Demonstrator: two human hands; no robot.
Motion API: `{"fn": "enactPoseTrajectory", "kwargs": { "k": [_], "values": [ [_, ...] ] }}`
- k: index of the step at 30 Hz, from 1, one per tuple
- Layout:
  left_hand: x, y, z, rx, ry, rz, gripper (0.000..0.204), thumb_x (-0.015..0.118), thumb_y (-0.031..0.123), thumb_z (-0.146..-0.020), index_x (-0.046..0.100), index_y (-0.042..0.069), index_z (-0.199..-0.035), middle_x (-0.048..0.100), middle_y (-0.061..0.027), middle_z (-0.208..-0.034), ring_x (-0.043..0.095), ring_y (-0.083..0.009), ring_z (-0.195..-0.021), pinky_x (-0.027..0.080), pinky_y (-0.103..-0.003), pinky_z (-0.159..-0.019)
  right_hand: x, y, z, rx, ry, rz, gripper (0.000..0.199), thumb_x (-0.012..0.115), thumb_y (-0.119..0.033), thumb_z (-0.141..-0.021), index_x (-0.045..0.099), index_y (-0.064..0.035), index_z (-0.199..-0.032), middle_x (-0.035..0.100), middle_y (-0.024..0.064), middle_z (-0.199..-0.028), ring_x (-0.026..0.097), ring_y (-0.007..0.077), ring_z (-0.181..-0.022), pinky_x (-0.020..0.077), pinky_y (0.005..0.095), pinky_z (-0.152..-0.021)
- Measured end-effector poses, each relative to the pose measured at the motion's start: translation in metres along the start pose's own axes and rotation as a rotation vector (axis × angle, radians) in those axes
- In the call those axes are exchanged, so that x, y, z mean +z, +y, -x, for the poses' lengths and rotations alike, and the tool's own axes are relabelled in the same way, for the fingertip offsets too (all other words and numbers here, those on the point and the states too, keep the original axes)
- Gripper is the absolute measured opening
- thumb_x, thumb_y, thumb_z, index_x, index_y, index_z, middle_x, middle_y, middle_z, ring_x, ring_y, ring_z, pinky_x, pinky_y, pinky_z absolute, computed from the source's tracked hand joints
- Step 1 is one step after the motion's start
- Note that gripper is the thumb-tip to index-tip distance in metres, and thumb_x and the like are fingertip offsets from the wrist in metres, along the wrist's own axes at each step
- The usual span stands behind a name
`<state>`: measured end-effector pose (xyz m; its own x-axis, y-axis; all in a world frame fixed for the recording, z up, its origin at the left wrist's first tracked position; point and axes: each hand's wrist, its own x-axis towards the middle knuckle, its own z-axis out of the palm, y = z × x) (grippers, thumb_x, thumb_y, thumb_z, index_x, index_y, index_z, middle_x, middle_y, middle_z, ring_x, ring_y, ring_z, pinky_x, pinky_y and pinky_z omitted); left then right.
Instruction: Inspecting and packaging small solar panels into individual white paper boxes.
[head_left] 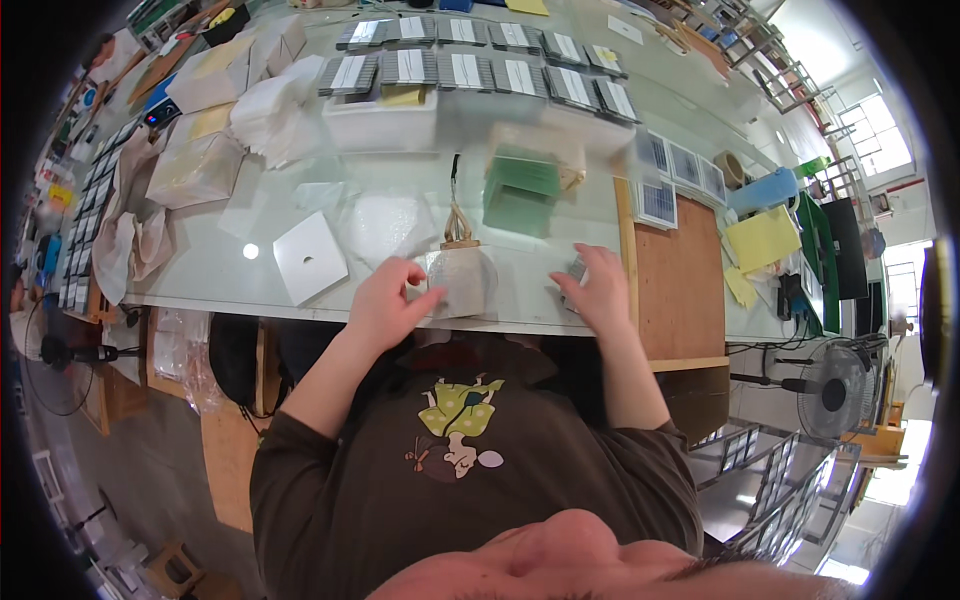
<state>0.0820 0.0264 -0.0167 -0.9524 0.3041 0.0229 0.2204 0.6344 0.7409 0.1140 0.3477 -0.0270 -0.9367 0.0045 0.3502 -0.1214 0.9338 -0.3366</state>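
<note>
Glass worktop (300,215): pale and glossy, seen from above; the person sits at its near edge.
Left hand (385,300): at the near edge, fingers curled onto the left side of a grey square panel (462,280), pinching its rim.
Right hand (600,290): near the worktop's right edge, fingers bent down over a small grey piece (577,270); whether they grip it, I cannot tell.
Soldering tool (457,225): lies just beyond the grey panel, cord running toward the far edge.
Doing it well: my judgement is to keep the panel flat and steadied by its rim, fingers off its face.
White square tile (309,258): one, left of the hands.
Green stack (522,190): one, mid-worktop.
Striped cell trays (480,60): about a dozen, in two rows along the far edge.
</note>
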Motion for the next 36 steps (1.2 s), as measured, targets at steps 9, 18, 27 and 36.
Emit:
{"fn": "enactPoseTrajectory", "kwargs": {
  "k": [9, 18, 27, 36],
  "values": [
    [0.022, -0.035, 0.042, 0.555, 0.131, -0.048, 0.018, 0.066, 0.015, -0.08, 0.063, 0.013, -0.097, 0.061, -0.0046, -0.111, 0.063, -0.0255, -0.091, 0.054, -0.036, -0.072, -0.014, 0.05, 0.007, 0.013, -0.252, 0.107, 0.057, 0.075, -0.046, -0.064, 0.064, -0.0026, -0.099, 0.059, 0.0168, -0.102, 0.053, 0.0361, -0.099, 0.0432, 0.0451, -0.086],
    [0.051, -0.051, 0.04, 0.568, 0.175, 0.026, 0.011, 0.064, 0.018, -0.083, 0.062, 0.014, -0.094, 0.06, 0.0003, -0.109, 0.061, -0.0226, -0.092, 0.051, -0.036, -0.067, -0.026, 0.048, -0.001, -0.097, -0.403, 0.117, 0.055, 0.078, -0.036, -0.07, 0.065, 0.0067, -0.102, 0.065, 0.024, -0.089, 0.062, 0.0351, -0.081, 0.0492, 0.0436, -0.074],
    [0.044, -0.052, 0.04, 0.594, 0.215, 0.025, 0.008, 0.064, 0.02, -0.082, 0.063, 0.015, -0.088, 0.06, 0.002, -0.101, 0.062, -0.0211, -0.085, 0.049, -0.039, -0.063, 0.024, 0.122, -0.013, -1.001, 0.12, -0.533, 0.052, 0.079, -0.028, -0.073, 0.064, 0.012, -0.101, 0.066, 0.0258, -0.087, 0.063, 0.0344, -0.076, 0.0508, 0.0409, -0.07],
    [0.05, -0.055, 0.037, 0.61, 0.178, -0.052, 0.008, 0.062, 0.025, -0.084, 0.066, 0.019, -0.088, 0.061, 0.0044, -0.103, 0.063, -0.0201, -0.081, 0.05, -0.038, -0.061, 0.003, 0.107, -0.009, 0.19, -0.4, 0.018, 0.046, 0.078, -0.023, -0.076, 0.064, 0.0098, -0.105, 0.066, 0.0222, -0.096, 0.061, 0.0282, -0.082, 0.05, 0.0393, -0.074]
  ]
}}
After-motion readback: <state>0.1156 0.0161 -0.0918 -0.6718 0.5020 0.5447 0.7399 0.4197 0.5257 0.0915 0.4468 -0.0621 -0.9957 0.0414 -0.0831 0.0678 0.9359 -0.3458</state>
